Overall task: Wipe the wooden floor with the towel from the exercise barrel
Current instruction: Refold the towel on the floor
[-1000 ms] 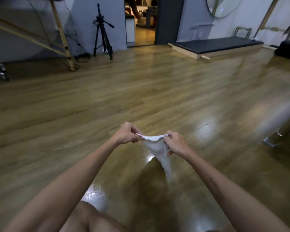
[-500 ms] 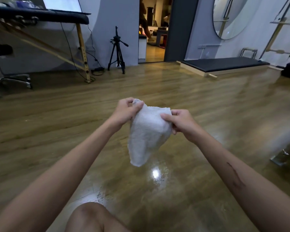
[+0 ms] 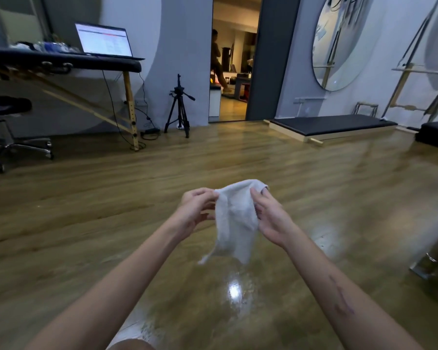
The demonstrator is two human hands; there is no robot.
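A small white towel (image 3: pixel 235 223) hangs in the air in front of me, above the glossy wooden floor (image 3: pixel 86 203). My left hand (image 3: pixel 196 210) pinches its upper left edge with thumb and fingertips. My right hand (image 3: pixel 268 218) holds the upper right side, with fingers tucked behind the cloth and the thumb in front. The towel's lower end dangles free, with a thin corner trailing to the left. No exercise barrel is in view.
A black massage table (image 3: pixel 61 63) with a laptop (image 3: pixel 104 41) stands at the back left, beside a wheeled stool (image 3: pixel 8 127). A tripod (image 3: pixel 178 107) stands by the open doorway. A low padded platform (image 3: pixel 331 127) lies back right. A metal leg (image 3: pixel 427 263) is at right.
My view has tilted upward, showing more of the room. Both hands shifted their grip on the towel, which now hangs longer and more gathered between them.
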